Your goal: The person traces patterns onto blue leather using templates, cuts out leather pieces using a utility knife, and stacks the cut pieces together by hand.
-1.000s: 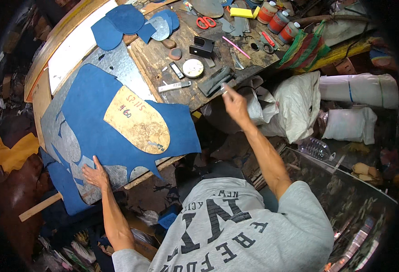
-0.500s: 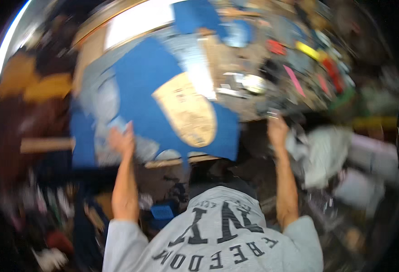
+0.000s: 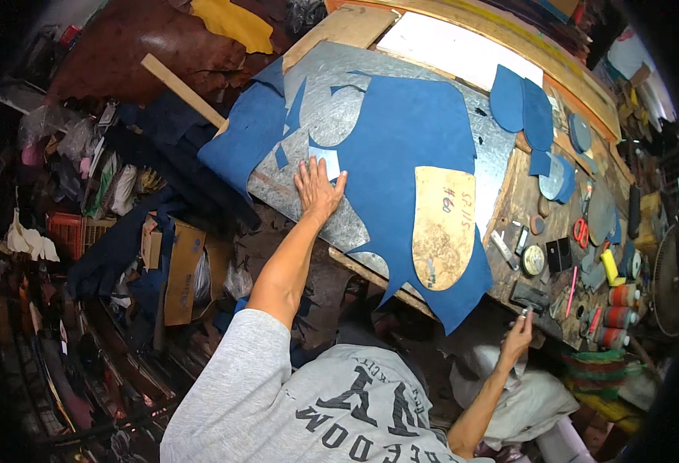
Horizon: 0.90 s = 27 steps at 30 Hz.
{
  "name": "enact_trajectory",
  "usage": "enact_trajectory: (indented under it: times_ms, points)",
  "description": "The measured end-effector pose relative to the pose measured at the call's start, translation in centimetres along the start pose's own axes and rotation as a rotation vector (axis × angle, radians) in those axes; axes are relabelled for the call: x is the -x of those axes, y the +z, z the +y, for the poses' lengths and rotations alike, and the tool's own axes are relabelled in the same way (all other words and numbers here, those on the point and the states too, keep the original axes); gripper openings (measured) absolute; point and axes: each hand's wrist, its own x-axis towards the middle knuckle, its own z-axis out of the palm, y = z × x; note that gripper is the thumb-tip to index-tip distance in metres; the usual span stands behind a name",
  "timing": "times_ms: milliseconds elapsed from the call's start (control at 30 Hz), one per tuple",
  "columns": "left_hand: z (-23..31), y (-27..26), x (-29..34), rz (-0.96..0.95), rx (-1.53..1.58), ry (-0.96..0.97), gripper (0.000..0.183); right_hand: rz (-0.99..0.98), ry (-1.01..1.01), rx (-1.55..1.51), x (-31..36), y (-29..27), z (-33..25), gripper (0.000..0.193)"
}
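A large blue leather sheet (image 3: 401, 131) with cut-out edges lies on a grey metal plate (image 3: 316, 69). On it rests a tan, tongue-shaped template (image 3: 441, 231) with handwriting. My left hand (image 3: 318, 193) is open, fingers spread, over the plate and touching a small pale-blue piece (image 3: 325, 162) beside the sheet's left edge. Beyond the bench's front edge at the right, my right hand (image 3: 515, 339) is closed in a pinch. A small shiny tip shows at its fingertips, but what it belongs to is hidden.
Rounded blue leather pieces (image 3: 521, 108) lie at the back. To the right are red-handled scissors (image 3: 581, 231), a round tin (image 3: 534, 261), a yellow tool (image 3: 609, 267) and thread spools (image 3: 618, 317). A wooden strip (image 3: 181, 89) juts out leftward. White bags (image 3: 536, 401) lie below the right edge.
The view has turned, and the bench now sits slanted and sharper. My left hand has gone from raised, thumb up, to flattened on the plate. My right hand stays pinched.
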Motion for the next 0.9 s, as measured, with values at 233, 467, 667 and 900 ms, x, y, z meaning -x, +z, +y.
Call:
enact_trajectory:
  times_ms: [233,467,667,900]
  points:
    - [-3.9,1.2,-0.2,0.153,-0.060,0.080,0.056,0.027,-0.236,-0.090,0.2,3.1,0.2,0.041]
    - [-2.4,1.7,0.0,0.052,-0.099,0.049,0.049,0.016,-0.095,-0.068,4.3,2.3,-4.0,0.038]
    - [-2.4,1.1,-0.3,0.069,-0.114,0.080,0.050,-0.033,-0.063,-0.067,4.0,2.2,-4.5,0.037]
    - [-1.9,1.4,0.1,0.030,-0.128,0.074,0.049,0.029,-0.152,0.005,3.4,2.0,-2.7,0.039]
